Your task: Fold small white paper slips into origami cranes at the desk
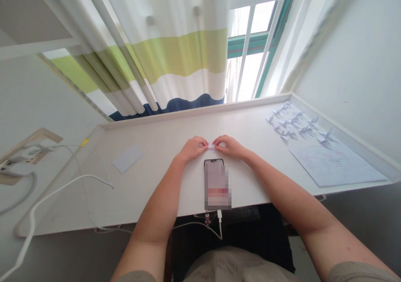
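Observation:
Between my two hands is a small piece of folded white paper [211, 147], just above the white tabletop. My left hand [194, 147] pinches its left side with thumb and fingers. On the other side, my right hand [229, 146] grips the right edge the same way. The fingers cover much of the paper, so its exact folds are hard to make out. Right below the hands lies a phone [214, 184], its screen lit and partly blurred, with a white charging cable [219, 216] plugged into its lower end.
Several folded paper cranes [294, 123] stand at the back right. In front of them lies a stack of written sheets [336, 165]. Loose white paper [128, 158] rests on the left. White cords [78, 177] run from a wall socket [28, 156]. A raised rim [194, 111] edges the table's back.

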A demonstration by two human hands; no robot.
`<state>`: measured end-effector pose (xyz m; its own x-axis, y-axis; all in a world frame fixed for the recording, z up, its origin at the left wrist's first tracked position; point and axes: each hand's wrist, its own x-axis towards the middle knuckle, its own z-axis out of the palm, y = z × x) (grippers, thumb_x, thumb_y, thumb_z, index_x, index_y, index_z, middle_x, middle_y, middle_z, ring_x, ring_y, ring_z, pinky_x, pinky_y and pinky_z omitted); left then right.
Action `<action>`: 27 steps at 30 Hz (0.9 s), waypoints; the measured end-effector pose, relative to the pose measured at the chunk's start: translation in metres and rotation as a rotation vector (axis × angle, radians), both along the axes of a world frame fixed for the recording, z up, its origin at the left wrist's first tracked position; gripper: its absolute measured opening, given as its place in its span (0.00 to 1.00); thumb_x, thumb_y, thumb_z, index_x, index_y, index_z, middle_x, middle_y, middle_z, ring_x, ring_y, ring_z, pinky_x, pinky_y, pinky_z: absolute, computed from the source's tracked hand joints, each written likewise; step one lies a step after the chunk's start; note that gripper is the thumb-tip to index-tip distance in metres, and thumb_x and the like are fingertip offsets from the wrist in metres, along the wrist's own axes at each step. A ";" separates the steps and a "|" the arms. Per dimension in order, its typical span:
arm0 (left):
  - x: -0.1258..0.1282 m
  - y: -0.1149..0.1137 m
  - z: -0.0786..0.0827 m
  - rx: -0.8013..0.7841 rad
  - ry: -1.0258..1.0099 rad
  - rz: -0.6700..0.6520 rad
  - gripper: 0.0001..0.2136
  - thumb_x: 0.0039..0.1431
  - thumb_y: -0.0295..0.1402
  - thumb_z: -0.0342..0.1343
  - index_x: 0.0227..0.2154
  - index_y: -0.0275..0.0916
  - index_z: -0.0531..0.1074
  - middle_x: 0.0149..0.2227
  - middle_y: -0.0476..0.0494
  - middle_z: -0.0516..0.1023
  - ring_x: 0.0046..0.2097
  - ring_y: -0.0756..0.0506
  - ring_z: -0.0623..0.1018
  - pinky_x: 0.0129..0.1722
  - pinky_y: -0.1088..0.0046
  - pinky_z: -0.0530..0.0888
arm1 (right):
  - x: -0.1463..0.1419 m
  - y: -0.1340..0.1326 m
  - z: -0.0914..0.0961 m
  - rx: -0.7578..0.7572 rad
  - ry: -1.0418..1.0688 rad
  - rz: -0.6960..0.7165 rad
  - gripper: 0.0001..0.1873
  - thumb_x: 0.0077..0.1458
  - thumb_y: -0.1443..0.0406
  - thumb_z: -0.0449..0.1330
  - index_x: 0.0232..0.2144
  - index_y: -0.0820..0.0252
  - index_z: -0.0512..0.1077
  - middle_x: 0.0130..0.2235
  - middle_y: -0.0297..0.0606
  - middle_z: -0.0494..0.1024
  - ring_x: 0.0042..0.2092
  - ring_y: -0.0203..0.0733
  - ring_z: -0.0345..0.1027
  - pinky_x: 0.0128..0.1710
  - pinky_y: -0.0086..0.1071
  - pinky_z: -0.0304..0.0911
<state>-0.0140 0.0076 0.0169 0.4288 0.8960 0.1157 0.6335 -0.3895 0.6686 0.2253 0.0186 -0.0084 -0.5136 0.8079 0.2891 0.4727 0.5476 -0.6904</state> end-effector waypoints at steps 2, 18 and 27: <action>0.000 0.001 -0.001 -0.008 -0.015 0.008 0.06 0.61 0.36 0.61 0.29 0.43 0.80 0.45 0.43 0.86 0.53 0.38 0.79 0.60 0.57 0.73 | -0.001 -0.001 0.001 -0.006 -0.002 -0.012 0.06 0.59 0.67 0.63 0.31 0.54 0.79 0.46 0.40 0.86 0.51 0.49 0.77 0.58 0.46 0.69; -0.003 0.001 0.001 -0.029 -0.041 0.015 0.08 0.60 0.39 0.61 0.32 0.43 0.82 0.43 0.42 0.85 0.51 0.39 0.79 0.59 0.58 0.74 | -0.003 -0.005 0.007 -0.047 -0.001 -0.041 0.07 0.58 0.69 0.62 0.30 0.55 0.78 0.46 0.39 0.86 0.50 0.47 0.77 0.57 0.43 0.69; -0.002 0.001 0.000 0.013 -0.021 0.001 0.06 0.57 0.37 0.63 0.26 0.44 0.81 0.46 0.41 0.83 0.55 0.36 0.76 0.64 0.53 0.71 | 0.006 -0.006 0.005 -0.006 -0.067 0.052 0.13 0.55 0.64 0.72 0.44 0.52 0.84 0.60 0.46 0.79 0.64 0.57 0.69 0.67 0.56 0.63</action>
